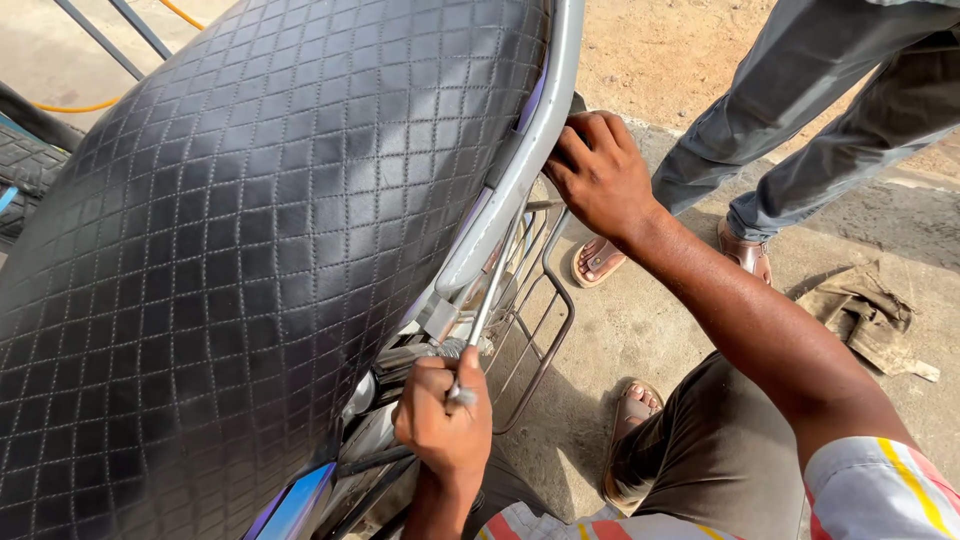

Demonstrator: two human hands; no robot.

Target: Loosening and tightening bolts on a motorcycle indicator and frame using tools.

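Observation:
A black quilted motorcycle seat (250, 240) fills the left of the view. My right hand (600, 170) grips the silver grab rail (520, 165) along the seat's edge. Lower down, my left hand (445, 415) is closed around the end of a thin metal tool (488, 290). The tool's shaft runs up under the rail, beside the wire side guard (540, 330). Its tip is hidden behind the rail.
Another person stands at the upper right in grey trousers (800, 110) and brown sandals (745, 250). A dirty rag (865, 315) lies on the concrete ground. My knee and sandalled foot (632, 405) are at the bottom. A tyre (30, 160) shows at the far left.

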